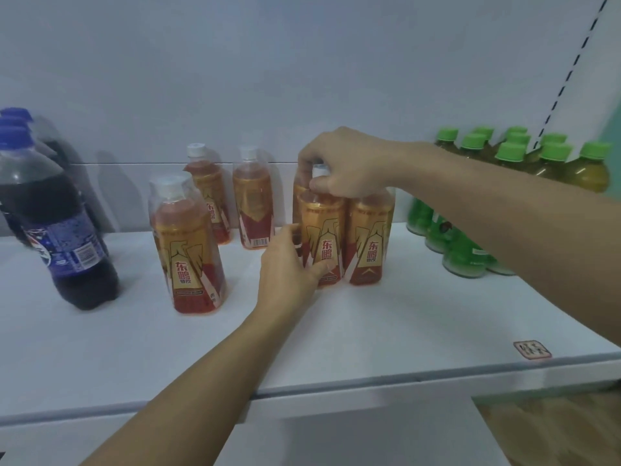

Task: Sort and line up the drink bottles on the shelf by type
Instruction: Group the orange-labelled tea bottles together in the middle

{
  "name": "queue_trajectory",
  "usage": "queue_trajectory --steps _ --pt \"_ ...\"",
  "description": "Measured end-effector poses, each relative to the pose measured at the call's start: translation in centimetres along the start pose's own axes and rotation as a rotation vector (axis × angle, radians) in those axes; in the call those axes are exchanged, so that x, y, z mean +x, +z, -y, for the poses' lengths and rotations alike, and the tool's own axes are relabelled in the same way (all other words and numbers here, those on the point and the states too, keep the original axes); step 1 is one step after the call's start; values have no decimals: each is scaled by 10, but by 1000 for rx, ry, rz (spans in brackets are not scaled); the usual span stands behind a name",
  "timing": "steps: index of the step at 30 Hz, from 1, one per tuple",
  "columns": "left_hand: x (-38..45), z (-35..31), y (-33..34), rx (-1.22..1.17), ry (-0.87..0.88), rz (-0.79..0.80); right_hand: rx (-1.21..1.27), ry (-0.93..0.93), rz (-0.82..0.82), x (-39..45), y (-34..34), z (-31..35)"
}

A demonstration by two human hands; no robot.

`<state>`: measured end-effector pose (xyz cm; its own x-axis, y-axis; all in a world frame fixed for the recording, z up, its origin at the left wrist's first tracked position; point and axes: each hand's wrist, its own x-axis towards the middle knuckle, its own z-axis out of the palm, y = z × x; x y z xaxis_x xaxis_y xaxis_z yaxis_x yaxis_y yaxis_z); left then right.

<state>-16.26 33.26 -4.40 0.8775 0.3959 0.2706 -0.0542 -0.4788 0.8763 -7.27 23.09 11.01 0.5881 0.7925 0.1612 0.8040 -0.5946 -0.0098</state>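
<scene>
1. Nearest to me: the front lip of the white shelf (336,338), with a small red-bordered square sticker (532,354) near its right front edge.
2. My left hand (289,269) comes up from lower centre. Its fingers are curled round the lower label of the gold-and-red energy drink bottle with a clear overcap (322,235), thumb on the front of the label.
3. My right hand (342,163) reaches in from the right at cap height. Its fingers pinch the white cap of that same bottle from above, so both hands hold it. The bottle stands upright on the shelf, about mid-width.
4. Just beside it to the right, touching or nearly so, stands a second gold-and-red bottle (369,240). A third sits directly behind the held one, mostly hidden.
5. Left of my hands, well apart, a lone gold-and-red bottle (188,250) stands closer to the front.
6. Far left: dark cola bottles with blue caps and blue labels (57,227), one behind another.
7. Further back: two more gold-and-red bottles (252,200), set apart from each other.
8. Right rear: a cluster of green-capped tea bottles with green labels (510,159), partly hidden by my right forearm.
</scene>
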Motion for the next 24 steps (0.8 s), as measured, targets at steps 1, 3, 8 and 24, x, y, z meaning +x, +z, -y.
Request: queue_trajectory --steps 1,3,8,24 --pt "1 0 0 8 1 19 -24 3 29 1 -5 3" --pt "2 0 -5 13 -4 74 -46 -6 35 9 -17 11" --pt "7 17 -26 53 -88 85 -74 -57 -102 69 -29 37" --pt "50 21 -17 -109 -363 -145 101 -46 131 136 -11 16"
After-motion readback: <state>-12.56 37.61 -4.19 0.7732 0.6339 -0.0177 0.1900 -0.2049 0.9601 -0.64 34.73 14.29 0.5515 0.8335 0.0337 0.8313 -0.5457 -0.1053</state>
